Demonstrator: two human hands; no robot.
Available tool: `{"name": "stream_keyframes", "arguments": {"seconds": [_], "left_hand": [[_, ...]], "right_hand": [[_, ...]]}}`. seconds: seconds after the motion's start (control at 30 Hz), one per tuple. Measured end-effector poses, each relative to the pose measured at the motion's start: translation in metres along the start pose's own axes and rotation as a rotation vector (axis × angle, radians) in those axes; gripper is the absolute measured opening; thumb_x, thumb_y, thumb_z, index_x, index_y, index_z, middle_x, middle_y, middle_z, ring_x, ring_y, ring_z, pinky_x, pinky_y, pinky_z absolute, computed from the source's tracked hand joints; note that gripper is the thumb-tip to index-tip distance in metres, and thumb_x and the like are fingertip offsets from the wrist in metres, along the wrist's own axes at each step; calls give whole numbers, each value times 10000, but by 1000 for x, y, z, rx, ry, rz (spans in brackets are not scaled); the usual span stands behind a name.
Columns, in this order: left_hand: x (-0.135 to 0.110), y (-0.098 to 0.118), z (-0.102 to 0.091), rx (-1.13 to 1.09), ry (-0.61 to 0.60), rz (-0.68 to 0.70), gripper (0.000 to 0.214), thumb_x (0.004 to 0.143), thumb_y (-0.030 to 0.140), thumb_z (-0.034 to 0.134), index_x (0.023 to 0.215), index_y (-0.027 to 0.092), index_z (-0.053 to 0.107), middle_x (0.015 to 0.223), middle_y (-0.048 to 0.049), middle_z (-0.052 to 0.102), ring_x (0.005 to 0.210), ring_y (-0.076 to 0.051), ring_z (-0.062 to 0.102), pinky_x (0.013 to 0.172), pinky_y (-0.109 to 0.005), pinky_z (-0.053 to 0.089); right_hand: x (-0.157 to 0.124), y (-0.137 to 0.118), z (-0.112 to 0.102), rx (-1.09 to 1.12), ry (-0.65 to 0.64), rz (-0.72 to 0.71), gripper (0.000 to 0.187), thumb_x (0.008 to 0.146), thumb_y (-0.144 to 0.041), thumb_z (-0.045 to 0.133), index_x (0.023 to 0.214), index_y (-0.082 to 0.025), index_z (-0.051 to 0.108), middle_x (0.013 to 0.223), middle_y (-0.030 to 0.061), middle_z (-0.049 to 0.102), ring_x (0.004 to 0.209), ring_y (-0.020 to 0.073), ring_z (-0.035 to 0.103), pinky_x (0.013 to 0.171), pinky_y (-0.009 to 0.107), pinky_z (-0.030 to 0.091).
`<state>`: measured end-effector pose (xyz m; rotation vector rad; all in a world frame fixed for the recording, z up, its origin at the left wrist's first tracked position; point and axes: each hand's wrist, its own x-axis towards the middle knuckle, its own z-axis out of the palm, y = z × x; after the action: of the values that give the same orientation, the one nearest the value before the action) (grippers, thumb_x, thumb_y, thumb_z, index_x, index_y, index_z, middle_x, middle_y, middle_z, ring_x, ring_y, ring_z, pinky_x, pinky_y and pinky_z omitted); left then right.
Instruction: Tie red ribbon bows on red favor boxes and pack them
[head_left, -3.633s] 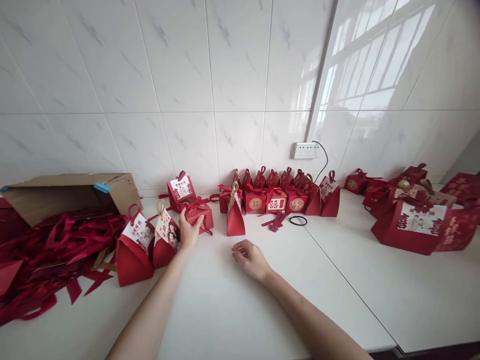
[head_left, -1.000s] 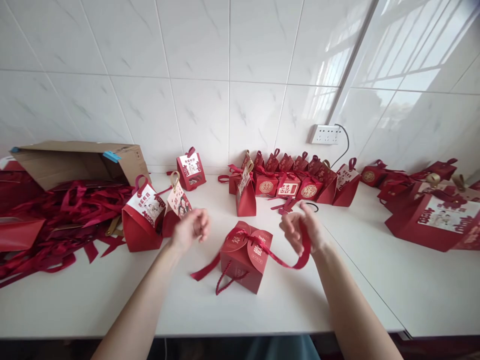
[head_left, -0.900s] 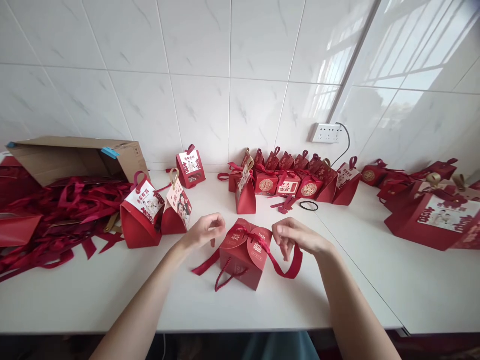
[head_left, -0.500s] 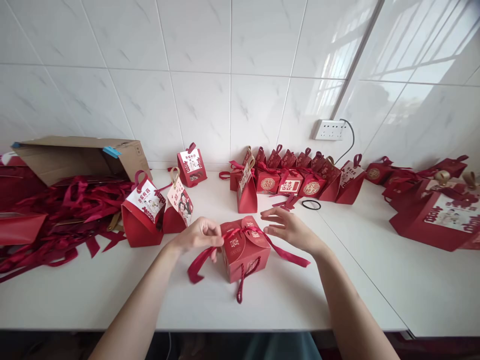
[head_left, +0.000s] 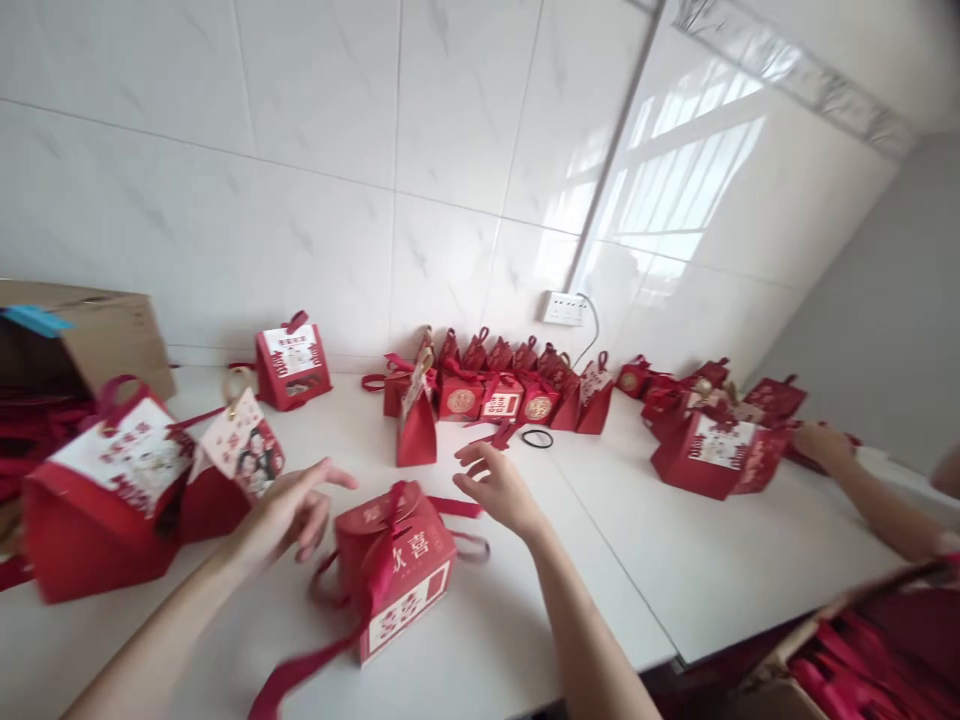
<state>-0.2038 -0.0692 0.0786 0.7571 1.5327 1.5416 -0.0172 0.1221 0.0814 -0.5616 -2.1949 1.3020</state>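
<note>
In front of me a red gift box point(head_left: 420, 548) stands on the white table. A dark red ribbon point(head_left: 384, 570) runs over its top, one tail trailing down the front onto the table and the other lying out to the right. My left hand point(head_left: 294, 512) is just left of the box, index finger stretched out and nothing held. To the right and behind the box, my right hand point(head_left: 496, 488) hovers with fingers apart and nothing in it. Twisted handles show at the box's two sides.
Red house-shaped boxes point(head_left: 112, 480) stand at left beside a cardboard carton point(head_left: 120, 335). Several finished boxes point(head_left: 480, 395) line the wall, with a black ring point(head_left: 537, 438) before them. Another person's arm point(head_left: 862, 490) reaches toward boxes point(head_left: 705, 450) at right, above a carton of ribbons point(head_left: 847, 670).
The box has been turned, so a different side now faces me. My left hand has let go of the ribbon. The view has swung right, bringing another person's arm into sight.
</note>
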Motion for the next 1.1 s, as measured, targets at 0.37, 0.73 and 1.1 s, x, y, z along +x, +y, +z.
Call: {"name": "stream_keyframes", "arguments": {"seconds": [0.37,0.73,1.1], "left_hand": [[5,-11,13,180,-40,170,349,666,444,710,992,329,667,514,71,580,501,-102,520,478,-166,351],[0,-10,9,320,-284,192,704,609,523,738,1189,154,583,692,1,548,636,-139,540,600,-260,453],[-12,-5,16,307,-264,172,729,434,423,853,1100,226,631,961,-60,626,898,-253,595,822,-373,453]], "right_hand": [[-2,-2,7,127,-289,78,521,630,-516,759,1016,-203,603,1047,62,618,920,210,598,736,318,488],[-20,-2,0,193,-655,17,986,570,-437,834,1391,-257,320,1368,126,429,1187,291,485,1004,418,382],[-15,-6,7,166,-293,-66,509,718,-563,664,1101,-254,536,1279,145,487,1096,316,539,861,446,501]]}}
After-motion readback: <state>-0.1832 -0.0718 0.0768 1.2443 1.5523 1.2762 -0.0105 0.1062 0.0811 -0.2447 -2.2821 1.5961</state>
